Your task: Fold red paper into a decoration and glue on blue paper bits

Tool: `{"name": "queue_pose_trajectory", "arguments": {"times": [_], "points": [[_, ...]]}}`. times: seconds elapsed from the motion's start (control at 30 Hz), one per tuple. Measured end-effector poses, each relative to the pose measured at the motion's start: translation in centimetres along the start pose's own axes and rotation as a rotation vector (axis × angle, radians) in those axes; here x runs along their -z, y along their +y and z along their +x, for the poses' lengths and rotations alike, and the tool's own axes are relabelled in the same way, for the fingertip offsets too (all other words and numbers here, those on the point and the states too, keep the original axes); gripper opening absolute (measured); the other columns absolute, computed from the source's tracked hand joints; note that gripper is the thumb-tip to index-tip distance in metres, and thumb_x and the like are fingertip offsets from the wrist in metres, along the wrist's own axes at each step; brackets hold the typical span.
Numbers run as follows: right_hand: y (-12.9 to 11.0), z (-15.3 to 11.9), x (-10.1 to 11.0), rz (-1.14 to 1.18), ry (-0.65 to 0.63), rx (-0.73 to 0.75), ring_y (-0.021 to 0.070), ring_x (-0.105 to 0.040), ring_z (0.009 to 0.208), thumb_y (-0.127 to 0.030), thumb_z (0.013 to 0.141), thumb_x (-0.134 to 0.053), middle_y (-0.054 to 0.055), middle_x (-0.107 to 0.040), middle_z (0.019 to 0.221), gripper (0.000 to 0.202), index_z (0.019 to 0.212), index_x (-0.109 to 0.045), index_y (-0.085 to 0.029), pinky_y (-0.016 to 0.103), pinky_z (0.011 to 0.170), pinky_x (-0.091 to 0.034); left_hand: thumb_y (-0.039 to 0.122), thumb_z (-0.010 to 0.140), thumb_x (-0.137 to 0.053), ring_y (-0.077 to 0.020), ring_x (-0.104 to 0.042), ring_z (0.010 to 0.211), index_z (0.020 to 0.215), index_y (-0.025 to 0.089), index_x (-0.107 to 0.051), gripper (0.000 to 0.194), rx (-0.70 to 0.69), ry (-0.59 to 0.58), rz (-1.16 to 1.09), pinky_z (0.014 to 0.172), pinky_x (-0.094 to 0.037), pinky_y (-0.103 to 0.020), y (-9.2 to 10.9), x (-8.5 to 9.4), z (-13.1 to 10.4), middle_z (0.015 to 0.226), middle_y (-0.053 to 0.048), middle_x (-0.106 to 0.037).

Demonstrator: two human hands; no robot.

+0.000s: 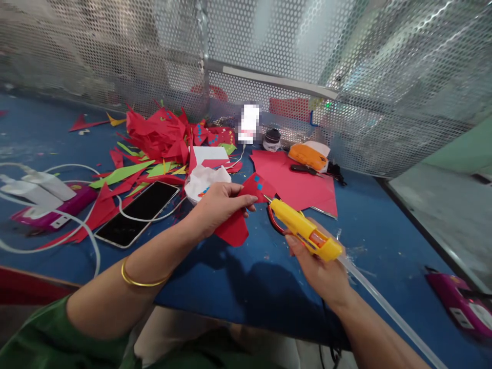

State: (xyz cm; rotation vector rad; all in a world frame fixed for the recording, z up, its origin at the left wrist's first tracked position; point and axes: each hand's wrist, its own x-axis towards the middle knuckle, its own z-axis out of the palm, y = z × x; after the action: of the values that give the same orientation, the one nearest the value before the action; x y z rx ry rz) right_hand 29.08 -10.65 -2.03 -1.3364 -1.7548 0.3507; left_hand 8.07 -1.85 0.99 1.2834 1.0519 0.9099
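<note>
My left hand point(225, 205) pinches a folded piece of red paper point(235, 231) above the table. Small blue squares point(259, 186) sit on the paper's upper part. My right hand point(321, 266) is wrapped round a yellow hot glue gun point(303, 225), whose tip points left at the paper's edge. A long clear glue stick point(388, 307) runs out of the gun's back. Under the gun's nozzle lie red-handled scissors point(273, 220), partly hidden. Behind my left hand is a white paper-lined bowl point(205, 179) with small coloured bits in it.
Red paper scraps point(157, 133) and green strips heap at the back left. A dark phone point(140, 212) and white cables lie left, beside a purple power strip point(77, 205). Red sheets point(292, 179) lie beyond the gun. Perforated metal mesh point(269, 51) closes the table's back.
</note>
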Motion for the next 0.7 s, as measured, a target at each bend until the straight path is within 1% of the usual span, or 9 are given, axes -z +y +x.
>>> {"name": "queue_pose_trajectory", "arguments": {"times": [0.17,0.27,0.5,0.7], "points": [[0.8,-0.4,-0.2,-0.045,0.035,0.002,0.0135,-0.062,0.059,-0.038,0.093,-0.061,-0.001,-0.067,0.075,0.015,0.089,-0.061,-0.024,0.027,0.057,-0.051,0.034,0.074,-0.075,-0.0097,-0.058,0.057,0.066,0.015,-0.070,0.021,-0.021,-0.003,0.009,0.057,-0.045,-0.023,-0.1,-0.1,0.0,0.064,-0.003,-0.070],[1.1,-0.6,-0.3,-0.088,0.047,0.004,0.0153,-0.063,0.062,-0.041,0.093,-0.060,0.001,-0.068,0.077,0.018,0.088,-0.062,-0.024,0.028,0.056,-0.051,0.033,0.075,-0.074,-0.0090,-0.058,0.057,0.067,0.015,-0.071,0.020,-0.024,-0.016,0.015,0.058,-0.045,-0.022,-0.2,-0.1,0.1,0.064,-0.002,-0.070],[1.0,-0.3,-0.3,-0.139,0.042,0.004,0.0197,-0.067,0.070,-0.046,0.092,-0.058,0.004,-0.070,0.078,0.025,0.089,-0.066,-0.023,0.031,0.059,-0.054,0.031,0.076,-0.073,-0.0081,-0.057,0.055,0.065,0.015,-0.070,0.020,-0.038,-0.020,0.017,0.057,-0.044,-0.021,-0.3,-0.1,0.1,0.063,-0.002,-0.069],[0.8,-0.2,-0.4,-0.111,0.043,0.011,0.0178,-0.066,0.068,-0.042,0.093,-0.059,0.003,-0.069,0.078,0.021,0.088,-0.064,-0.022,0.029,0.057,-0.053,0.031,0.077,-0.072,-0.0087,-0.057,0.056,0.065,0.015,-0.070,0.020,-0.036,-0.008,0.054,0.056,-0.044,-0.021,-0.2,-0.3,0.0,0.064,-0.002,-0.069]]}}
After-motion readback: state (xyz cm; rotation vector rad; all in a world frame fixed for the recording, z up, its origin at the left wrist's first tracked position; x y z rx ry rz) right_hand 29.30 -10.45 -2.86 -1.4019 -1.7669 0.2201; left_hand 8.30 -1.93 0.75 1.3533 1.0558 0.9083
